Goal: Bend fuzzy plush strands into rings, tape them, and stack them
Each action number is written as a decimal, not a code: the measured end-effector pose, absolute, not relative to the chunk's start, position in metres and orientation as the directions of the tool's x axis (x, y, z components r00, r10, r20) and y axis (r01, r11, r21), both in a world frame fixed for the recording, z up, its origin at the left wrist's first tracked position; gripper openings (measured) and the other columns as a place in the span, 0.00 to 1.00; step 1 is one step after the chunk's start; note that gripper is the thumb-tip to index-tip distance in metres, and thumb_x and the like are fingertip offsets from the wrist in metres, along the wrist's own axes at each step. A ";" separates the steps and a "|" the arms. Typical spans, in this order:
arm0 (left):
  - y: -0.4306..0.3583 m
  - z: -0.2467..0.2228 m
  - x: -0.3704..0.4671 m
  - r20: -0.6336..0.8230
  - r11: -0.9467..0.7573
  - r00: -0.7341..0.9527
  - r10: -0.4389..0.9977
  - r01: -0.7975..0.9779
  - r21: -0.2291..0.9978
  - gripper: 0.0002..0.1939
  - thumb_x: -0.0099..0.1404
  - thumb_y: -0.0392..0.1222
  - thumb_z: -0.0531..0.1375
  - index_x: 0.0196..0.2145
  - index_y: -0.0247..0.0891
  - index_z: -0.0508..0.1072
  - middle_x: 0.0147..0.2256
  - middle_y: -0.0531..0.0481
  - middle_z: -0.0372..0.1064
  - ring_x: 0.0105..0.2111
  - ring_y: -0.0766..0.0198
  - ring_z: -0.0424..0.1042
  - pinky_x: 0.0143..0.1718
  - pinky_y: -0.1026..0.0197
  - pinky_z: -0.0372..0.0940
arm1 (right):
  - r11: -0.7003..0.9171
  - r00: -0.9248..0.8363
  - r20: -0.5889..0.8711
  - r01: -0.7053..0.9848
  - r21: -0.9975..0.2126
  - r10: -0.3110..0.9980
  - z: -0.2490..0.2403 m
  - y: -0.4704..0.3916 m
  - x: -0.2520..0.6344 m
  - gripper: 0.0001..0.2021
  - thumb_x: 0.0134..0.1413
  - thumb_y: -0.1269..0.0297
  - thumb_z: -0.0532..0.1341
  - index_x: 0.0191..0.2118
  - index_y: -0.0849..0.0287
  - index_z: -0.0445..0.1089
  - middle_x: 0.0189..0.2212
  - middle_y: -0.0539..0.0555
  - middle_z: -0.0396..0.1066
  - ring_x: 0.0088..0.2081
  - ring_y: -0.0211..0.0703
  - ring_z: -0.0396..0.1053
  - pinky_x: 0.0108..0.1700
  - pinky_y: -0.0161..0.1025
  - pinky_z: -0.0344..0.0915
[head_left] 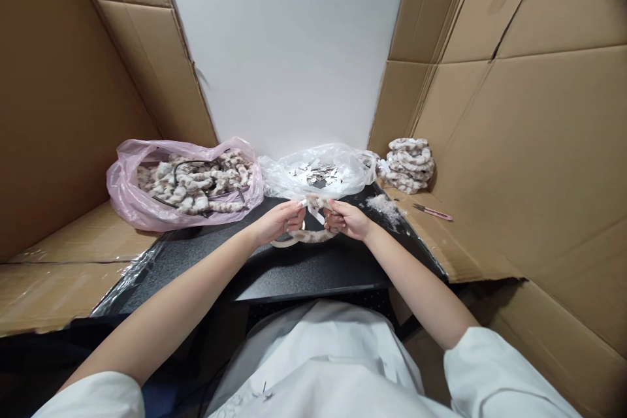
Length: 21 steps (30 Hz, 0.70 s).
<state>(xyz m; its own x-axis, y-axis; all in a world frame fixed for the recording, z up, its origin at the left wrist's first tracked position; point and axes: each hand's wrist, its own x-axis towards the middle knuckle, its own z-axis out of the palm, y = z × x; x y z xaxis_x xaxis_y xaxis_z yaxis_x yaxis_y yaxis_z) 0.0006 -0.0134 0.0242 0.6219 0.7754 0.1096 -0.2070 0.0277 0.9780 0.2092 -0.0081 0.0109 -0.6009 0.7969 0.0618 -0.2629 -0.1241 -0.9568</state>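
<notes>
Between my two hands, over the front part of the black tabletop (294, 271), is a fluffy brown-and-white ring (316, 236). My left hand (281, 221) pinches the ring's upper left side, by a bit of white ribbon. My right hand (349, 219) has its fingers closed on the upper right side. A white ribbon (316, 214) hangs between the hands inside the ring. Beside my left hand, a pale smooth loop (284, 243) shows low on the tabletop, partly hidden by the hand.
A pink plastic bag (122, 186) of fluffy rings stands back left. Behind my hands, a clear bag (289, 163) holds small white and metal pieces. At right are stacked fluffy rings (409, 166), loose fluff (385, 207) and a pink-handled tool (437, 213). Cardboard walls (548, 144) flank the tabletop.
</notes>
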 end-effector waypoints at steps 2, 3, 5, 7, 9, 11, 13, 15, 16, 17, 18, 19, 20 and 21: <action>-0.014 0.024 0.001 0.139 -0.034 0.573 0.808 -0.191 0.981 0.19 0.57 0.54 0.64 0.27 0.35 0.66 0.19 0.58 0.50 0.19 0.72 0.49 0.20 0.67 0.45 | -0.114 -0.587 0.065 -0.263 -0.958 0.807 0.011 -0.008 0.209 0.21 0.48 0.44 0.64 0.26 0.59 0.63 0.13 0.39 0.44 0.17 0.29 0.40 0.24 0.32 0.52; -0.014 0.023 0.000 0.147 -0.056 0.560 0.815 -0.177 0.983 0.18 0.57 0.54 0.63 0.29 0.35 0.68 0.19 0.58 0.50 0.19 0.72 0.50 0.20 0.66 0.46 | -0.108 -0.583 0.067 -0.260 -0.960 0.810 0.011 -0.008 0.208 0.21 0.48 0.45 0.64 0.26 0.59 0.63 0.14 0.39 0.44 0.17 0.29 0.40 0.22 0.31 0.48; -0.014 0.023 0.000 0.151 -0.074 0.558 0.816 -0.159 0.984 0.18 0.58 0.54 0.61 0.32 0.34 0.70 0.18 0.57 0.52 0.19 0.71 0.51 0.20 0.66 0.47 | -0.098 -0.585 0.063 -0.240 -0.966 0.809 0.012 -0.009 0.208 0.21 0.48 0.46 0.64 0.25 0.60 0.62 0.15 0.41 0.45 0.18 0.29 0.41 0.21 0.31 0.41; -0.013 0.022 0.000 0.146 -0.065 0.566 0.811 -0.161 0.985 0.19 0.59 0.55 0.59 0.30 0.33 0.70 0.18 0.57 0.52 0.18 0.71 0.50 0.20 0.65 0.47 | -0.092 -0.593 0.053 -0.212 -0.973 0.804 0.012 -0.010 0.208 0.20 0.48 0.47 0.64 0.24 0.60 0.62 0.16 0.41 0.46 0.18 0.28 0.42 0.21 0.31 0.39; -0.013 0.021 0.000 0.135 -0.053 0.579 0.804 -0.156 0.986 0.18 0.59 0.55 0.58 0.28 0.34 0.69 0.17 0.57 0.52 0.17 0.71 0.50 0.20 0.65 0.46 | -0.093 -0.600 0.043 -0.193 -0.977 0.799 0.013 -0.011 0.208 0.20 0.48 0.49 0.64 0.23 0.61 0.62 0.16 0.41 0.46 0.18 0.28 0.42 0.22 0.31 0.37; -0.013 0.021 0.000 0.123 -0.049 0.589 0.799 -0.141 0.989 0.17 0.59 0.53 0.59 0.27 0.34 0.68 0.17 0.57 0.51 0.17 0.72 0.50 0.20 0.66 0.46 | -0.092 -0.597 0.042 -0.192 -0.977 0.801 0.013 -0.012 0.208 0.19 0.49 0.50 0.63 0.23 0.61 0.61 0.15 0.41 0.46 0.18 0.28 0.42 0.22 0.31 0.37; -0.013 0.020 0.000 0.122 -0.054 0.590 0.798 -0.131 0.990 0.17 0.58 0.53 0.59 0.27 0.34 0.67 0.17 0.58 0.49 0.17 0.72 0.49 0.20 0.66 0.44 | -0.095 -0.593 0.043 -0.199 -0.975 0.804 0.013 -0.012 0.207 0.18 0.52 0.52 0.62 0.22 0.60 0.60 0.15 0.41 0.45 0.17 0.28 0.41 0.22 0.31 0.39; -0.013 0.019 0.000 0.143 -0.086 0.584 0.799 -0.124 0.989 0.18 0.58 0.54 0.60 0.26 0.35 0.65 0.17 0.59 0.47 0.17 0.72 0.48 0.21 0.66 0.43 | -0.105 -0.594 0.035 -0.198 -0.975 0.804 0.013 -0.012 0.207 0.18 0.55 0.54 0.60 0.22 0.60 0.60 0.14 0.41 0.45 0.17 0.29 0.41 0.22 0.31 0.40; -0.013 0.018 0.000 0.162 -0.115 0.582 0.797 -0.117 0.986 0.18 0.58 0.54 0.61 0.25 0.35 0.64 0.17 0.60 0.47 0.17 0.73 0.48 0.21 0.66 0.43 | -0.114 -0.597 0.027 -0.198 -0.974 0.802 0.013 -0.011 0.207 0.18 0.57 0.54 0.58 0.22 0.60 0.60 0.14 0.42 0.46 0.17 0.29 0.42 0.21 0.30 0.41; -0.012 0.018 0.000 0.185 -0.150 0.580 0.794 -0.108 0.983 0.19 0.59 0.55 0.61 0.25 0.35 0.64 0.17 0.60 0.47 0.17 0.73 0.47 0.21 0.66 0.43 | -0.130 -0.606 0.016 -0.196 -0.972 0.795 0.013 -0.011 0.208 0.19 0.59 0.54 0.55 0.22 0.61 0.60 0.14 0.42 0.46 0.17 0.29 0.42 0.21 0.30 0.43; -0.012 0.017 0.000 0.208 -0.185 0.577 0.790 -0.099 0.978 0.20 0.59 0.55 0.61 0.25 0.36 0.63 0.17 0.60 0.47 0.17 0.73 0.47 0.21 0.66 0.43 | -0.151 -0.624 0.002 -0.192 -0.970 0.781 0.014 -0.010 0.208 0.21 0.62 0.52 0.52 0.22 0.61 0.61 0.14 0.43 0.47 0.16 0.30 0.43 0.21 0.30 0.45; -0.011 0.017 -0.001 0.230 -0.219 0.573 0.786 -0.090 0.972 0.20 0.59 0.56 0.60 0.25 0.36 0.63 0.17 0.60 0.48 0.18 0.73 0.48 0.22 0.66 0.44 | -0.178 -0.649 -0.014 -0.189 -0.966 0.761 0.015 -0.010 0.209 0.23 0.64 0.51 0.49 0.22 0.61 0.63 0.13 0.43 0.47 0.16 0.30 0.44 0.22 0.31 0.49; -0.011 0.017 -0.001 0.251 -0.250 0.567 0.784 -0.081 0.965 0.21 0.60 0.57 0.60 0.25 0.36 0.63 0.17 0.59 0.49 0.18 0.73 0.48 0.22 0.66 0.44 | -0.209 -0.678 -0.029 -0.185 -0.960 0.735 0.015 -0.010 0.210 0.26 0.65 0.50 0.45 0.23 0.61 0.64 0.12 0.43 0.47 0.15 0.31 0.45 0.24 0.32 0.54; -0.010 0.017 -0.001 0.269 -0.281 0.560 0.783 -0.067 0.957 0.21 0.60 0.57 0.59 0.25 0.36 0.63 0.18 0.59 0.49 0.19 0.73 0.49 0.22 0.66 0.46 | -0.242 -0.709 -0.046 -0.179 -0.954 0.704 0.016 -0.010 0.212 0.29 0.66 0.49 0.41 0.24 0.61 0.66 0.11 0.43 0.47 0.15 0.32 0.47 0.27 0.33 0.58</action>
<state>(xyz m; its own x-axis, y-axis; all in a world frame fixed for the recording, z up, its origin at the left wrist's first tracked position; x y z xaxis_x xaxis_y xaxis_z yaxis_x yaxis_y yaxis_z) -0.0012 -0.0105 0.0172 0.5602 0.7835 0.2690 -0.0666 -0.2811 0.9574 0.2117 -0.0100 0.0159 -0.7087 0.7041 -0.0456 -0.1787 -0.2416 -0.9538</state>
